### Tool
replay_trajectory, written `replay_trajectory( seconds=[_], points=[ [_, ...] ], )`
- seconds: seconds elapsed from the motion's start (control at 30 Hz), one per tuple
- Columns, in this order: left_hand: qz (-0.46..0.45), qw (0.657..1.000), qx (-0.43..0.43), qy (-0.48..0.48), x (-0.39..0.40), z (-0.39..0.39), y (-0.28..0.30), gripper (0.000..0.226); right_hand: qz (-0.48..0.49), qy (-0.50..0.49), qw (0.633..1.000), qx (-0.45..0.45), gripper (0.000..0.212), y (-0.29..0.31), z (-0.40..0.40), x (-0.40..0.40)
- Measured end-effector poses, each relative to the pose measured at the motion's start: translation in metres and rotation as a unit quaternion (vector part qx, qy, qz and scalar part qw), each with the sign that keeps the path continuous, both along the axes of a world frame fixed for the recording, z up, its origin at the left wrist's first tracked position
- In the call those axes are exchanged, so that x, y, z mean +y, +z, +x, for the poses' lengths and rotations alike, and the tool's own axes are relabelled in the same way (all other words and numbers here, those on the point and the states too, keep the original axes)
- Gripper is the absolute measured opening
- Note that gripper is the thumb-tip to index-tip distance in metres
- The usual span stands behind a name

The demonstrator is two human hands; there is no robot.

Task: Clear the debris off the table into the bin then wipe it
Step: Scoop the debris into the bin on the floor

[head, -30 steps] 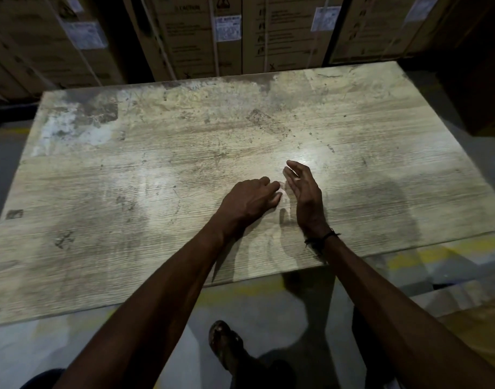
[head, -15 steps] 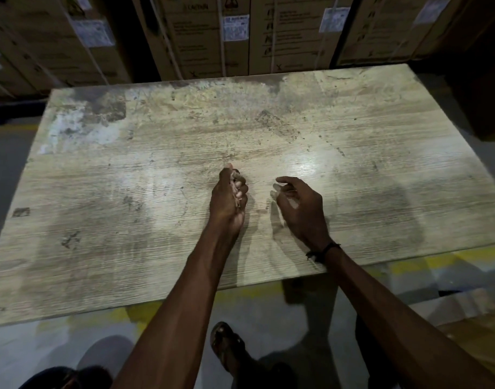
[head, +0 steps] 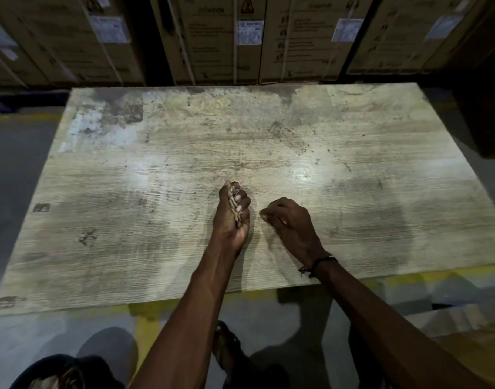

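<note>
A worn, stained wooden table (head: 156, 192) fills the view. My left hand (head: 230, 217) is a fist resting on its edge near the table's middle front, clenched around a bundle of thin pale debris (head: 236, 207) that pokes out between the fingers. Just to its right, my right hand (head: 289, 220) rests on the table with curled fingers, thumb and fingertips pinched together at the surface; whether they hold a bit of debris I cannot tell. Small dark specks and stains are scattered over the tabletop, mostly toward the far right.
Stacked cardboard cartons (head: 218, 37) stand right behind the table's far edge. A dark round bin (head: 58, 372) with something inside shows at the bottom left on the floor. A sandalled foot (head: 226, 343) stands below the table's near edge. Yellow floor tape (head: 395, 279) runs along the front.
My left hand turned from flat, palm-down, into an upright fist holding gathered debris. My right hand went from an open upright palm to curled, pinching fingers on the table.
</note>
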State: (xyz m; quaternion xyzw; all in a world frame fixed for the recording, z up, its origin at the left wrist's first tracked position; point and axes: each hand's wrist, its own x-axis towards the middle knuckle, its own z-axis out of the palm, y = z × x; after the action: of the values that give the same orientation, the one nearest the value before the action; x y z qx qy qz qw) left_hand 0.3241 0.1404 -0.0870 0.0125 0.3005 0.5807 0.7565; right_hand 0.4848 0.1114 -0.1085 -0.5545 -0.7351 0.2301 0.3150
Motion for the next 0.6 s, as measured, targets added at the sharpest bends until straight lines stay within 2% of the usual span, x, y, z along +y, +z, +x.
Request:
replay_trajectory(
  seconds=[0.13, 0.23, 0.33, 0.47, 0.53, 0.6],
  points=[
    [-0.017, 1.000, -0.013, 0.000, -0.003, -0.001, 0.002, 0.031, -0.055, -0.035, 0.996, 0.054, 0.009, 0.024, -0.009, 0.007],
    [-0.026, 1.000, -0.003, 0.004, -0.006, -0.005, 0.013, 0.032, -0.011, -0.052, 0.993, 0.108, 0.008, 0.063, -0.020, 0.008],
    [-0.052, 0.998, 0.034, 0.006, -0.007, -0.008, 0.025, 0.035, 0.022, 0.007, 0.992, 0.124, 0.008, 0.104, -0.037, 0.002],
    [-0.080, 0.995, 0.052, 0.017, -0.018, -0.010, 0.061, 0.039, -0.025, 0.089, 0.989, 0.113, 0.027, 0.139, -0.056, -0.004],
    [-0.096, 0.991, 0.095, 0.016, -0.027, -0.014, 0.082, 0.048, -0.031, 0.094, 0.989, 0.108, 0.038, 0.161, -0.062, -0.010],
    [-0.107, 0.987, 0.115, 0.026, -0.037, -0.021, 0.101, 0.047, -0.024, 0.077, 0.989, 0.123, 0.039, 0.187, -0.066, -0.020]
  ],
)
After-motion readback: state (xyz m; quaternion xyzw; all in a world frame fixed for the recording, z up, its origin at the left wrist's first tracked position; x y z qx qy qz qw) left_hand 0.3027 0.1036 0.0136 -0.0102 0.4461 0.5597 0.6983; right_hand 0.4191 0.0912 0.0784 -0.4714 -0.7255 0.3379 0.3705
